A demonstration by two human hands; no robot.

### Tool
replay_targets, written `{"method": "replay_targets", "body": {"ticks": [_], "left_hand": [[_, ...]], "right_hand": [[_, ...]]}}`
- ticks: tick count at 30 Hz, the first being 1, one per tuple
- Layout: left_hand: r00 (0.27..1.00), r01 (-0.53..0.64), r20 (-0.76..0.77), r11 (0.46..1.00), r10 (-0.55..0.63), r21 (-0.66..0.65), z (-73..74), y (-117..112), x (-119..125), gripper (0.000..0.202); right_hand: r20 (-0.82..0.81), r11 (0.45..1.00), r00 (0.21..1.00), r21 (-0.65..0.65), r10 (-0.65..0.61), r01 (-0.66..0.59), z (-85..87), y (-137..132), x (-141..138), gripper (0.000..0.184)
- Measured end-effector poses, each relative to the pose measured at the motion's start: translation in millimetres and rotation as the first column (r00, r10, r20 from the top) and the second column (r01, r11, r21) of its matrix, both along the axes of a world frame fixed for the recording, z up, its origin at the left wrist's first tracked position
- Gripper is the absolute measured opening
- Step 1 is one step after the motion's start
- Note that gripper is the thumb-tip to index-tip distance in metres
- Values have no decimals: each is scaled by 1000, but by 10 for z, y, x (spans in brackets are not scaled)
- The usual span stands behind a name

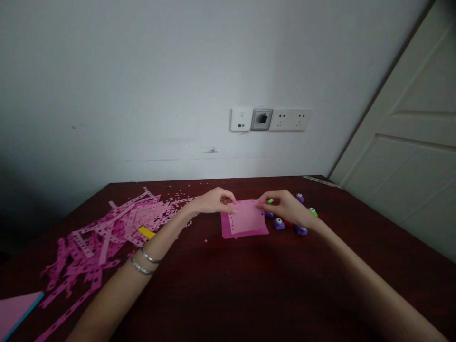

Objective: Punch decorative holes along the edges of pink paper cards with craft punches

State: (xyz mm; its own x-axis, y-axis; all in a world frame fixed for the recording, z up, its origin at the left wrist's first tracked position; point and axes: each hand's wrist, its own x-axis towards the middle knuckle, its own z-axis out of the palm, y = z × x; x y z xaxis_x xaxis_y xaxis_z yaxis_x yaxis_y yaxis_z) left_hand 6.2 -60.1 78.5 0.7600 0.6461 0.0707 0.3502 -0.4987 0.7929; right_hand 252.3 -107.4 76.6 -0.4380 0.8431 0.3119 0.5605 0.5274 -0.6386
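Between my two hands a light pink sheet of paper (247,218) is held up by its top corners, with small holes punched along its edges. My left hand (216,200) pinches the upper left corner between thumb and fingers. The upper right corner is pinched in my right hand (281,205). A darker pink sheet (226,230) shows behind and below the light one, its edge sticking out at the left and bottom. Near my right hand lie several small craft punches, among them a purple punch (279,223) and a green punch (312,212), partly covered by the hand and wrist.
A heap of punched pink paper strips (117,228) spreads over the table's left side, with small paper bits behind. A yellow piece (146,232) lies on it. A pink sheet with a blue edge (21,311) is at the front left. The wall with sockets (288,120) stands behind.
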Motion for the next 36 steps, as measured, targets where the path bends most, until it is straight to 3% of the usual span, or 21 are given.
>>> {"method": "replay_targets", "body": {"ticks": [3, 5, 6, 8, 11, 13, 15, 17, 20, 24, 33, 36], "left_hand": [[1000, -2, 20, 988, -1, 156, 58, -84, 48, 22], [999, -37, 37, 922, 24, 385, 58, -144, 108, 16], [998, -66, 42, 852, 52, 519, 46, -172, 142, 12], [989, -122, 40, 650, 140, 750, 3, -220, 208, 15], [961, -121, 18, 358, 276, 926, -71, -255, 262, 23], [946, -100, 14, 249, 324, 963, -112, -251, 262, 23], [939, -89, 20, 186, 342, 978, -146, -234, 246, 23], [937, -72, 18, 142, 349, 987, -176, -217, 231, 24], [935, -28, -8, 95, 355, 995, -213, -213, 230, 24], [936, 3, -37, 97, 350, 995, -245, -249, 272, 23], [962, 23, -78, 207, 261, 978, -302, -348, 390, 25], [989, -39, -8, 313, 147, 949, -287, -400, 419, 33]], "right_hand": [[15, 986, 999, 161, -49, 46, 41, -42, -38, 18], [11, 976, 996, 198, -89, 85, 54, -66, -69, 16], [2, 977, 995, 187, -104, 102, 52, -73, -82, 16], [-31, 980, 989, 136, -144, 147, 36, -72, -97, 17], [-121, 965, 958, -66, -261, 254, 9, -50, -90, 25], [-173, 930, 940, -277, -295, 240, 9, -41, -76, 25], [-206, 871, 942, -470, -264, 142, 23, -48, -70, 26], [-246, 807, 946, -589, -210, 26, 37, -67, -79, 37], [-326, 762, 927, -643, -184, -75, 32, -90, -118, 40], [-368, 800, 909, -595, -195, -69, 11, -92, -165, 26], [-334, 915, 915, -395, -227, 83, 61, -73, -165, 18], [-323, 943, 926, -322, -194, 85, 58, -87, -167, 19]]}}
